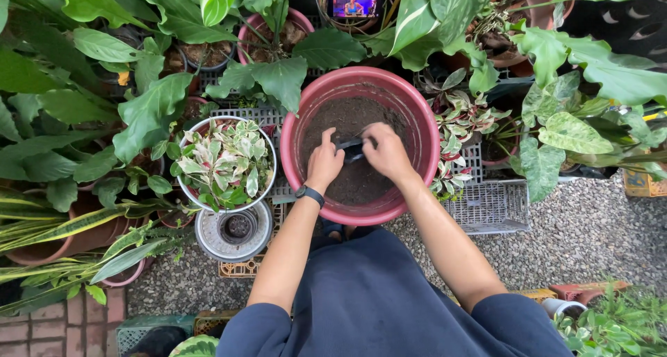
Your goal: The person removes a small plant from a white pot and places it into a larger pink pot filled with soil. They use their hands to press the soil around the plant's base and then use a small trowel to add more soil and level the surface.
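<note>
Roughly in order of size. Dense foliage plants fill the left and top of the frame, crowded pot to pot; more leaves spread at upper right. Grey gravel covers the ground at lower right.

Centre frame: big red basin, part-filled with dark potting soil, set directly ahead of the person, probably so both arms reach in without stretching.

Left of centre: white pot with variegated plant, just beside the basin; below it an upturned-looking grey pot. Grey plastic crate lies right of the basin.

Top centre: small lit screen propped among pots, facing the person.

Hands, mid-basin over the soil: left hand, wristwatch on that wrist, fingers curled round one side of a small dark pot; right hand closed over its other side. Both grip it, held low above the soil, seemingly so spill falls back in. Contents of the pot hidden.
</note>
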